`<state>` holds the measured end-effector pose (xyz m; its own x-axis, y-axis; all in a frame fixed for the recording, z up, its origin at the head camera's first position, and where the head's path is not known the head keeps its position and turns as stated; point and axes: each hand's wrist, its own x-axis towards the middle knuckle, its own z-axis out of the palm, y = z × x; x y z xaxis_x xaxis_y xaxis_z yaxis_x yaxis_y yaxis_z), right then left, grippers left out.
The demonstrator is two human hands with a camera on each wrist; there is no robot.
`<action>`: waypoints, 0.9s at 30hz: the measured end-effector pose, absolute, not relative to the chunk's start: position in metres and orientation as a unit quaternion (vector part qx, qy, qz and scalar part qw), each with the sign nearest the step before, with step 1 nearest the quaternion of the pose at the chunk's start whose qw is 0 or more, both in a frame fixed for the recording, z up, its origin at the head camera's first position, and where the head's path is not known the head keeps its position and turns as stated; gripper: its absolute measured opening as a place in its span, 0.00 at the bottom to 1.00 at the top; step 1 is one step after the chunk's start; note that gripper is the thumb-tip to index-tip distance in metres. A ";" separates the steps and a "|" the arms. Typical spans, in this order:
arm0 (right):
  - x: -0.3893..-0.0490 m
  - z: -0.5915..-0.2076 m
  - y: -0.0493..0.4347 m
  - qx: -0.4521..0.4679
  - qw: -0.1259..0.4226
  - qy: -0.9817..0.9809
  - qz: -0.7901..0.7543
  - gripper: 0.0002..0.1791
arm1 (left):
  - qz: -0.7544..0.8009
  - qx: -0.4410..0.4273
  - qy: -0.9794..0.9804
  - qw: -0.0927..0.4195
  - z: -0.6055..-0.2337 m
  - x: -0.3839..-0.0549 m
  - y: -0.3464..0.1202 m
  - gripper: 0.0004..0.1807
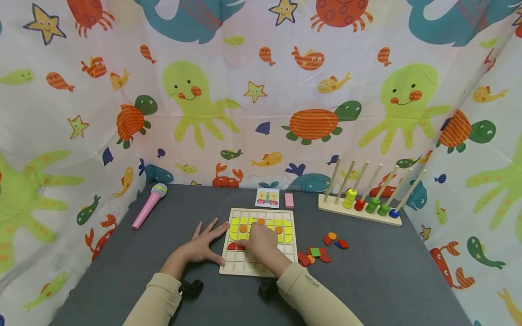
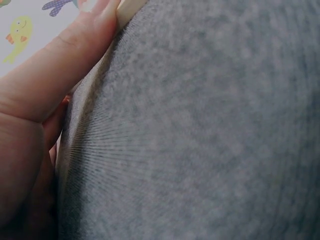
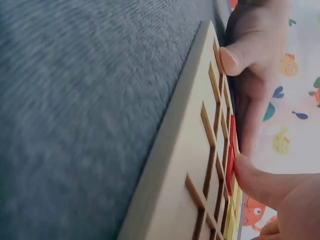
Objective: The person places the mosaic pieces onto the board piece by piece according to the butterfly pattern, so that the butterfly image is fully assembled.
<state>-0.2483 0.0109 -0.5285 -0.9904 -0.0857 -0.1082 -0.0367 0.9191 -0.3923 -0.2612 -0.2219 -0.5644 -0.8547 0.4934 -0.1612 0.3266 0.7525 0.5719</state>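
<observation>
A square wooden grid board (image 1: 249, 267) lies on the grey table, with yellow pieces (image 1: 234, 228) and orange round pieces (image 1: 243, 229) filling part of its upper rows. My left hand (image 1: 200, 244) rests at the board's left side, fingers spread, its thumb on the lower-left edge. Across the board's middle reaches my right hand (image 1: 261, 240), its straight thumb pressing a red piece (image 3: 231, 165) that sits flat in the grid. Another red piece (image 1: 231, 246) shows at the left of that row. The right hand's other fingers are mostly hidden, and it covers some cells.
Loose red, orange, green and blue pieces (image 1: 315, 252) lie right of the board. Behind it are a patterned picture card (image 1: 267, 198) and a pink block (image 1: 289, 201). A pink toy microphone (image 1: 147, 208) lies at left; a pegged rack with beads (image 1: 363, 210) stands at back right.
</observation>
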 end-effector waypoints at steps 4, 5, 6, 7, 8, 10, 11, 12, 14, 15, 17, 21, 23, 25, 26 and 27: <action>-0.251 -0.525 0.020 -0.021 0.079 0.973 -0.215 0.39 | 0.280 0.220 0.922 0.150 -0.560 -0.263 -0.222 0.68; -0.251 -0.524 0.023 -0.019 0.082 0.972 -0.217 0.39 | 0.282 0.221 0.921 0.152 -0.560 -0.263 -0.221 0.68; -0.251 -0.523 0.026 -0.017 0.084 0.972 -0.220 0.40 | 0.282 0.222 0.921 0.151 -0.560 -0.263 -0.221 0.68; -0.250 -0.522 0.030 -0.016 0.085 0.972 -0.219 0.38 | 0.280 0.224 0.921 0.152 -0.560 -0.263 -0.221 0.68; -0.249 -0.520 0.035 -0.014 0.087 0.971 -0.223 0.35 | 0.279 0.225 0.921 0.154 -0.561 -0.263 -0.221 0.67; -0.247 -0.517 0.046 -0.011 0.087 0.969 -0.232 0.28 | 0.276 0.226 0.921 0.155 -0.563 -0.263 -0.221 0.68; -0.246 -0.516 0.053 -0.010 0.086 0.967 -0.238 0.25 | 0.276 0.226 0.921 0.155 -0.564 -0.262 -0.221 0.68; -0.245 -0.514 0.060 -0.008 0.084 0.966 -0.244 0.23 | 0.276 0.225 0.922 0.154 -0.565 -0.262 -0.221 0.68; -0.243 -0.512 0.076 -0.007 0.074 0.966 -0.247 0.22 | 0.280 0.225 0.921 0.153 -0.565 -0.261 -0.222 0.69; -0.243 -0.512 0.084 -0.005 0.067 0.966 -0.248 0.22 | 0.284 0.224 0.920 0.153 -0.565 -0.261 -0.222 0.69; -0.241 -0.510 0.102 0.000 0.057 0.966 -0.252 0.22 | 0.288 0.223 0.919 0.152 -0.565 -0.261 -0.222 0.69; -0.239 -0.505 0.137 0.019 0.049 0.964 -0.261 0.20 | 0.279 0.221 0.922 0.151 -0.566 -0.261 -0.223 0.68; -0.237 -0.502 0.153 0.032 0.048 0.963 -0.263 0.19 | 0.274 0.221 0.924 0.151 -0.566 -0.261 -0.222 0.68; -0.236 -0.499 0.169 0.046 0.047 0.962 -0.264 0.19 | 0.273 0.221 0.924 0.149 -0.567 -0.260 -0.222 0.68; -0.235 -0.497 0.177 0.053 0.048 0.961 -0.267 0.18 | 0.273 0.222 0.924 0.149 -0.567 -0.260 -0.222 0.68; -0.234 -0.497 0.184 0.060 0.048 0.960 -0.270 0.17 | 0.274 0.223 0.924 0.149 -0.567 -0.260 -0.221 0.68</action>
